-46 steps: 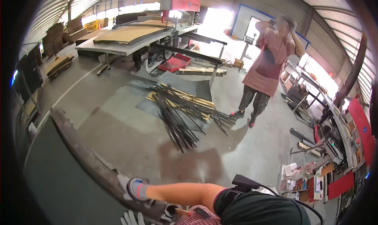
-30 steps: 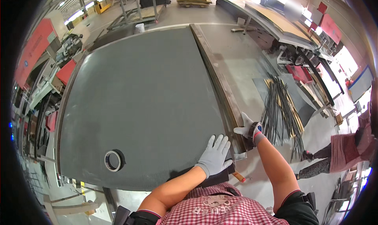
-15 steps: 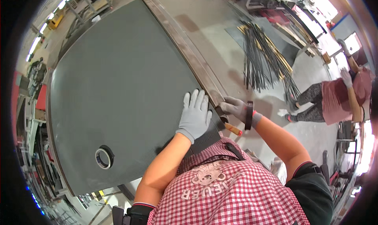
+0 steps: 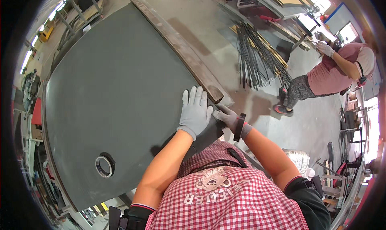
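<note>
A large dark grey sheet (image 4: pixel 108 85) covers the work table in front of me. My left hand (image 4: pixel 194 114), in a grey glove, lies flat on it near the right corner, fingers stretched out. Beneath that palm, a narrow darker strip (image 4: pixel 209 136) runs along the sheet's near edge. At the corner, just past the end of a brown metal beam (image 4: pixel 181 49), is my gloved right hand (image 4: pixel 228 118). Its fingers are curled in at the sheet's edge; what they hold is hidden. A dark band circles the right wrist.
A roll of tape (image 4: pixel 104 166) rests on the sheet at the near left. Beyond the beam, a heap of thin dark strips (image 4: pixel 259 55) lies on the floor. At the right stands another person (image 4: pixel 329 75) wearing white gloves. A table frame (image 4: pixel 277 7) is at the far right.
My right hand has shifted slightly left and down, away from the beam's end. The orange-handled tool beside it is out of sight. The other person has turned and raised both hands.
</note>
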Tool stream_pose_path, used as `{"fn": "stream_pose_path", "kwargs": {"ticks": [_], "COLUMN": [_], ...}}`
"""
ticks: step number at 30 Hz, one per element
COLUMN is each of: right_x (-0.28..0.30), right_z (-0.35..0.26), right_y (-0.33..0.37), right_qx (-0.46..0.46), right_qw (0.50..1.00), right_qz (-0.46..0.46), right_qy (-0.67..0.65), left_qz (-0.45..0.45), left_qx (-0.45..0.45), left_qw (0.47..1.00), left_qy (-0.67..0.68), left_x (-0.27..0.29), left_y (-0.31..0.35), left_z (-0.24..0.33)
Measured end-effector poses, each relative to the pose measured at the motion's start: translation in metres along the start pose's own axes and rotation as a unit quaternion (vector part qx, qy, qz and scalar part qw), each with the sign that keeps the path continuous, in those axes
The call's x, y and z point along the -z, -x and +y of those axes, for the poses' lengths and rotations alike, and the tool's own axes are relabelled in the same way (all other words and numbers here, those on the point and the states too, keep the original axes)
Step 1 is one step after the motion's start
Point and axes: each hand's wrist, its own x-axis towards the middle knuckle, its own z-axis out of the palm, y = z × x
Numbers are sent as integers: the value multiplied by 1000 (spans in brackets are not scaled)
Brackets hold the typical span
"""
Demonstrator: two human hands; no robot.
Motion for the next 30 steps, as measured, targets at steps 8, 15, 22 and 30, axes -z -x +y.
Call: {"fn": "stream_pose_path", "kwargs": {"ticks": [8,15,22,30], "right_x": [38,-3,48,12], "right_z": [23,-6,60,3], "right_y": [37,27,53,24], "right_qx": [-97,-103,-97,-93], "right_qw": [987,982,977,984], "right_qz": [-127,-147,-169,-139], "right_qy": [32,64,84,68], "left_qz": [-6,-38,-12,-4], "left_qx": [-5,-6,-19,-15], "left_qw": [1000,999,998,1000], "left_qy": [8,1,-53,-13], "left_x": [4,13,-4,2], "left_y": [-1,12,8,1], "left_z": [1,-5,3,0]}}
